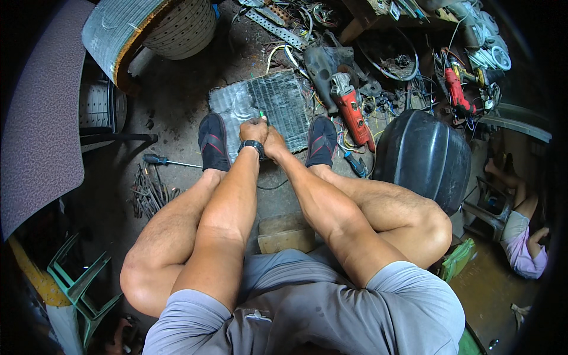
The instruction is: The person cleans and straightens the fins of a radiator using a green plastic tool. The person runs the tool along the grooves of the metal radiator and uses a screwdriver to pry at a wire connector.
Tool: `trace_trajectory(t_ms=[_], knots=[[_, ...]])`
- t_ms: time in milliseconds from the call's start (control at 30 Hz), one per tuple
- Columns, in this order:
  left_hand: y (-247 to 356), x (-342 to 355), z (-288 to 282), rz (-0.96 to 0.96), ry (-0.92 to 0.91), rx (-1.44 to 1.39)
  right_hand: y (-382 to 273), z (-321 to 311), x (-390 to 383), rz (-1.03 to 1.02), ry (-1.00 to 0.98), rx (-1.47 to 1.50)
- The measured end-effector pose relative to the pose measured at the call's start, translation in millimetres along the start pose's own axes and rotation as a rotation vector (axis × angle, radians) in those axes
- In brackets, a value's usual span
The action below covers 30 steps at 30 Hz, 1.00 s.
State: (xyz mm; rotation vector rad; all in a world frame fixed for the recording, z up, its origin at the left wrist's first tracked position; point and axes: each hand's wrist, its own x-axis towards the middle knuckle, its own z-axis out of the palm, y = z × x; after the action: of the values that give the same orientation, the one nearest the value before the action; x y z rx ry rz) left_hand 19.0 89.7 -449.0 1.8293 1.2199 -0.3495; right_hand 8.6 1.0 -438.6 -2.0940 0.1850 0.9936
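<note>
My left hand, with a dark watch at its wrist, is closed over the near edge of a flat, grey, finned metal panel on the floor. A small green tip sticks out just beyond its fingers; what it belongs to is hidden. Pressed up beside it, my right hand is closed too, its fingers mostly out of sight. Whatever the two hands grip cannot be made out. My feet in dark shoes stand on either side of the panel.
Right of the panel lie a red angle grinder, tangled wires and a black rounded case. A screwdriver and a heap of thin metal rods are at left. A wooden block sits between my legs. Another person is at far right.
</note>
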Motion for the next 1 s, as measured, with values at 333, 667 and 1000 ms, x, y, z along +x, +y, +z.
trace_trajectory(t_ms=[333, 667, 1000], knots=[[-7.9, -15.0, 1.8, -0.004, 0.011, -0.038, 6.6, -0.2, -15.1, 0.007, 0.005, 0.033], [-23.5, -13.9, 7.2, 0.039, 0.008, -0.049, 19.7, 6.9, -14.8, -0.051, -0.004, 0.012], [-31.4, -33.0, 9.6, 0.038, -0.013, -0.052, 38.5, 9.9, -23.1, -0.064, 0.004, -0.005]])
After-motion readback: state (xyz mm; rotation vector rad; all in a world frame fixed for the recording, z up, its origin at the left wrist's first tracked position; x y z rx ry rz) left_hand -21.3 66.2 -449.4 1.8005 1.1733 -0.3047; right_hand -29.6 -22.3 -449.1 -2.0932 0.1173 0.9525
